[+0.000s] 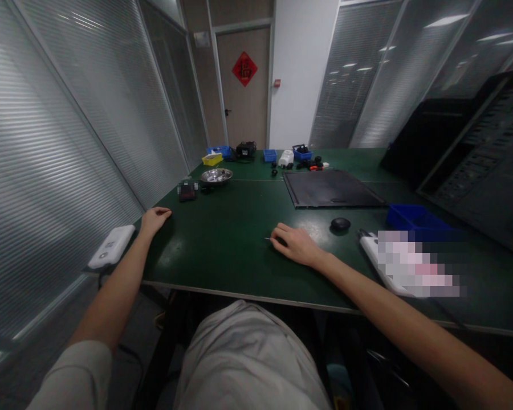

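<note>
green table (239, 239) | on it: black mat (331, 189), steel bowl (216, 176), blue bin (412, 216), black puck (340, 224)

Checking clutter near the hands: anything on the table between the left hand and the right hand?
No. In the head view, only bare green table lies between the left hand and the right hand, which pinches something thin.

The table (222, 239) has a matt dark green top, smooth, with a faint sheen near its left edge. The bowl (216, 176) toward the far left is shiny bare metal. The bins (414, 217) by the right edge and along the far edge look like glossy blue plastic. The flat panel (331, 189) is matt black. The white box (112, 246) off the left edge is smooth plastic.
</note>
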The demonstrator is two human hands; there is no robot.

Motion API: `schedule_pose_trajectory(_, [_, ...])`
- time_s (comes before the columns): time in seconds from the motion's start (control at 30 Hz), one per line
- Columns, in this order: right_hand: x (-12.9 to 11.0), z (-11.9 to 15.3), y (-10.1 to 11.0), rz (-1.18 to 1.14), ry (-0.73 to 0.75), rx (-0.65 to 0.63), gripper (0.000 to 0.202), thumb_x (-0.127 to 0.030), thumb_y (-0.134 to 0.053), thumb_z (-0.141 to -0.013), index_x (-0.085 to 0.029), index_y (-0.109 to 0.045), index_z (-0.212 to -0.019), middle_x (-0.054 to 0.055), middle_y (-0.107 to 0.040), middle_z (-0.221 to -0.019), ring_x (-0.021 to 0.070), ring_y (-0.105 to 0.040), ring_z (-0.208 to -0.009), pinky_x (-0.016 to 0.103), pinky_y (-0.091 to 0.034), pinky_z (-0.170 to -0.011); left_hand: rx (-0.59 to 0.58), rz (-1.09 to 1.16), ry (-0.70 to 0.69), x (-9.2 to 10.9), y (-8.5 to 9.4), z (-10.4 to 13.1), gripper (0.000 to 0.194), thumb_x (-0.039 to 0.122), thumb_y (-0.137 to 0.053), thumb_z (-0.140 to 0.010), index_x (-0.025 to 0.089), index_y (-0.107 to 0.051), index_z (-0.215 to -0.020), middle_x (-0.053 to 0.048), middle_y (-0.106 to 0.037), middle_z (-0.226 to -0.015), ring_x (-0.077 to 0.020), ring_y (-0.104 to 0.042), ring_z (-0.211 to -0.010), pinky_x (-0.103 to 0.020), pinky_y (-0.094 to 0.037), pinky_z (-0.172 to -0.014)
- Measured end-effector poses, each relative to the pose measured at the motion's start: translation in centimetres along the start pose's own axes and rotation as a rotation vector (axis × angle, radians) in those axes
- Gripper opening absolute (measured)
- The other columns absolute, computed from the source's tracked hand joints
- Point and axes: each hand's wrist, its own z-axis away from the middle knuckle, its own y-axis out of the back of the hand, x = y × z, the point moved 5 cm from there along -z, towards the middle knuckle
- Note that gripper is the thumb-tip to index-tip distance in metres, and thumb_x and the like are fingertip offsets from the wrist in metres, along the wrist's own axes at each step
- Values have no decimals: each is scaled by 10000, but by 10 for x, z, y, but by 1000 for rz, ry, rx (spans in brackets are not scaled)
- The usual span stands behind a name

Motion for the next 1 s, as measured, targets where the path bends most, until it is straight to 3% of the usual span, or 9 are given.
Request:
schedule_pose_trajectory(0.67, [-1, 0, 1, -12, -5, -14, 230, -383, -462, -1051, -224, -627, -1054, 29, -621, -1025, 132, -564, -732, 269, -307, -624, -23, 98, 40, -7, 10, 0, 306, 375, -745, -758, 205, -789, -1008, -60, -778, -944, -236, -704, -878, -311, -517, -825])
schedule_pose_trajectory(1.0, [0, 0, 0, -12, -15, -23, 230, -392, -460, -1053, -228, -620, -1059, 33, -618, -1027, 139, -564, -743, 265, -302, -624, -16, 212, 58, 5, 19, 14, 254, 350, -786, -694, 195, -778, -896, -66, -775, -892, -250, -712, -897, -332, -534, -876])
